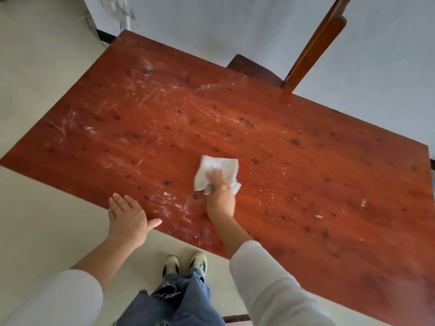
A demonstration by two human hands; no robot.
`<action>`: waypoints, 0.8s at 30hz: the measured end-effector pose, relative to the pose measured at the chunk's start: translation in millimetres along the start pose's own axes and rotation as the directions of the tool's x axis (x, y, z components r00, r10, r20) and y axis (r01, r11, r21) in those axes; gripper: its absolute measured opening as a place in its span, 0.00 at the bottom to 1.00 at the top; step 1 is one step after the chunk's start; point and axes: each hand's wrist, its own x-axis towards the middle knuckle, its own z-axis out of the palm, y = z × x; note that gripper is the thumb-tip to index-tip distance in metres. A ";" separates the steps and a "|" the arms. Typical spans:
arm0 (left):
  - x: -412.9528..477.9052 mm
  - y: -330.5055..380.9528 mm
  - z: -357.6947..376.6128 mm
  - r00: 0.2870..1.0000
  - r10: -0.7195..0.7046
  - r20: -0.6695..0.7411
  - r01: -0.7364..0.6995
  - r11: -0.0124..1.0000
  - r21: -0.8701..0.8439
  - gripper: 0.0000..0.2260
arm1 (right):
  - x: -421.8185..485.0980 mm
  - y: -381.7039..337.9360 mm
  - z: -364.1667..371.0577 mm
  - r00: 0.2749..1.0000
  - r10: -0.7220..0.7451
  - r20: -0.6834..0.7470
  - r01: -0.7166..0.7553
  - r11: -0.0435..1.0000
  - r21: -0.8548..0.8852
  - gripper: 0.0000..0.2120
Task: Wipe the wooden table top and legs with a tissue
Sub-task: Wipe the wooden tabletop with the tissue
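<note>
Pale floor (35,90) fills the left of my view and runs round under the near side of the desk (306,172). The desk is red-brown wood with dark knots. Its long axis runs from upper left to lower right, and one corner points away toward the white wall (211,24). The left half of the top carries white smears and scratchy streaks.

My left hand (128,217) lies flat at the near long edge, fingers straight and together, thumb spread out along the edge, holding nothing. Below it my shoes (184,264) and jeans (181,302) stand on the floor just off that edge.

Right of that hand, about midway along the desk and nearer my side than the far side, sits the white tissue (216,165). It is crumpled into a rough square with no clear long side. Its flat part spreads away from me and its bunched corners lie toward me. My right hand (220,194) grasps it from the near side, fingers bent over the top and pressing it onto the wood, with a fold gathered under the palm.

Further right the wood shows fine pale specks and a few larger crumbs near the near edge. A wooden chair (313,50) stands against the far long edge, its back leaning up and to the right.

There is bare wood on every side of the tissue, with the most room to the right. The desk's right end runs out of view.
</note>
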 end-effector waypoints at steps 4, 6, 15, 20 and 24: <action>-3.1 -2.3 1.6 0.998 0.025 -0.061 -0.026 0.999 -0.018 0.49 | 6.5 -29.4 -14.6 0.999 0.044 0.031 -0.050 0.974 0.219 0.23; -5.1 -5.5 3.6 0.996 0.038 -0.085 -0.041 0.999 -0.034 0.49 | 15.4 -20.4 -47.4 0.991 0.090 -0.102 -0.063 0.969 0.238 0.23; 6.1 -56.9 8.3 0.932 0.127 -0.339 -0.204 0.958 -0.202 0.44 | -13.0 71.8 -124.9 0.870 0.383 -0.311 -0.462 0.853 -0.241 0.28; 40.3 -101.5 -0.1 0.943 0.140 -0.301 -0.195 0.967 -0.162 0.46 | -40.3 3.4 -20.2 0.920 0.283 -0.272 -0.346 0.912 -0.221 0.31; 58.7 -126.6 -7.3 0.926 0.218 -0.307 -0.262 0.959 -0.108 0.46 | -52.6 -75.5 71.7 0.998 0.061 0.007 -0.056 0.949 -0.309 0.33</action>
